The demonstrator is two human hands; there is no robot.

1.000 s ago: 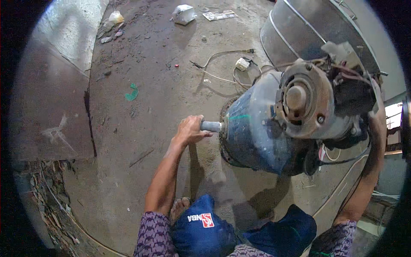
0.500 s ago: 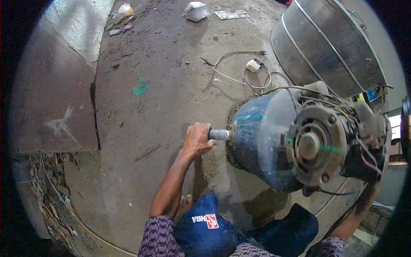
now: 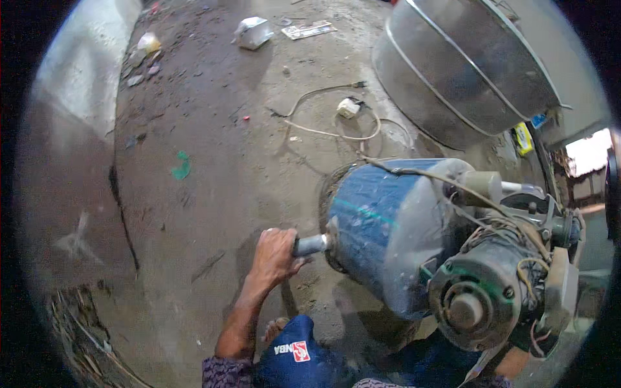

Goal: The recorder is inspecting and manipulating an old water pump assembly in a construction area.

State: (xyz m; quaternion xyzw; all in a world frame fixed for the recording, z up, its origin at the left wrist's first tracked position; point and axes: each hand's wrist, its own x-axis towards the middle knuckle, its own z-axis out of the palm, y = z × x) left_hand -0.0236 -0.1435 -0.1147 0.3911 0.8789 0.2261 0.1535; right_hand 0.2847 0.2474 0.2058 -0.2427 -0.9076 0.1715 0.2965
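My left hand wraps round a short grey pipe stub at the end of a blue tank. The tank looks tilted over toward the floor, its surface scuffed and marked by a green line. An electric motor with a round, dusty end and a pump body are fixed at its right end. Loose wires run over them. My right forearm reaches up beneath the motor from the lower right; the motor hides my right hand, so its grip cannot be seen.
A large grey metal tub stands at the back right. A cable with a white plug box lies on the dirty floor beyond the tank. A plastic bag and a green scrap lie farther off. My blue-clad knee is close below.
The tank has turned, bringing the motor nearer to me and more of the pump into view. My left hand stays on the pipe stub. The whole view has shifted as well.
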